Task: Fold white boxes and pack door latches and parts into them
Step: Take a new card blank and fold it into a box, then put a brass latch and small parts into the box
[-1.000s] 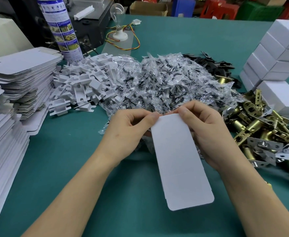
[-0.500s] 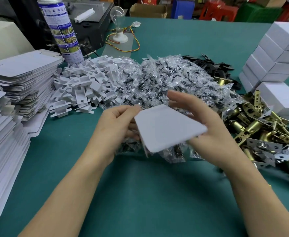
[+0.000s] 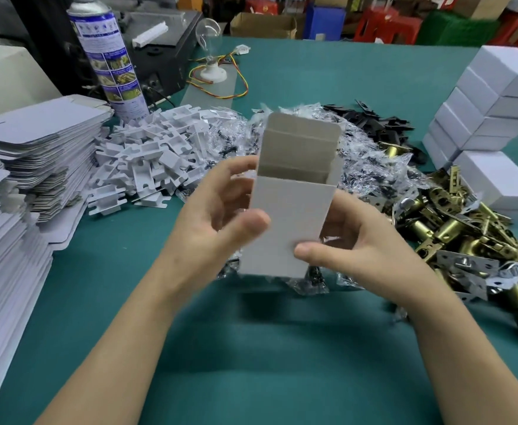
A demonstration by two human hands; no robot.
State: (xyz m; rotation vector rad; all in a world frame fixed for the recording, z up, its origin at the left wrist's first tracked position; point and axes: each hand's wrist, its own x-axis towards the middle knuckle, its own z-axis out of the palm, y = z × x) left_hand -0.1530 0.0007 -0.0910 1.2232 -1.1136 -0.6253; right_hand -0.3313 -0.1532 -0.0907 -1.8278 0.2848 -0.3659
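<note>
Green matting covers the worktable (image 3: pixel 282 363). Far to the left of the half-formed white box (image 3: pixel 288 222) rise stacks of flat box blanks (image 3: pixel 12 210). Behind them, up and left of the box, stands a spray can (image 3: pixel 110 62). Just left of the box lies a heap of white plastic pieces (image 3: pixel 147 167). The left hand (image 3: pixel 211 216) grips the box's left side, with the thumb laid on the front panel and the fingers curled behind. The box is held upright above the table, its top open and its lid flap standing up, showing the grey inside. Behind the box spreads a pile of clear bagged parts (image 3: pixel 374 170). The right hand (image 3: pixel 352 250) clamps the box's lower right corner, thumb pressing the front. To the right of the box lie brass door latches (image 3: pixel 466 234), and at far right closed white boxes (image 3: pixel 496 99) are stacked.
</note>
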